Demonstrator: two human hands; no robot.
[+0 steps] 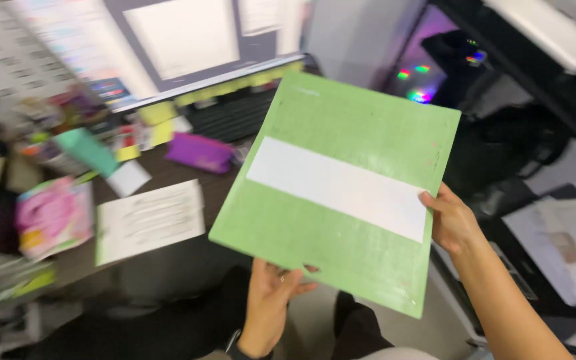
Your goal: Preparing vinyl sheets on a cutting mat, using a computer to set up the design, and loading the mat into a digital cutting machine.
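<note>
We see our left hand (271, 293) gripping the near edge and our right hand (453, 220) clamped on the right edge of a green board (315, 220) with a white strip (338, 188), held tilted above the cluttered counter (168, 175), where a printed sheet (149, 220) lies to its left.

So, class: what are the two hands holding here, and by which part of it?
A green mat with a white strip across it. The left hand grips its lower edge; the right hand holds its right edge.
</note>
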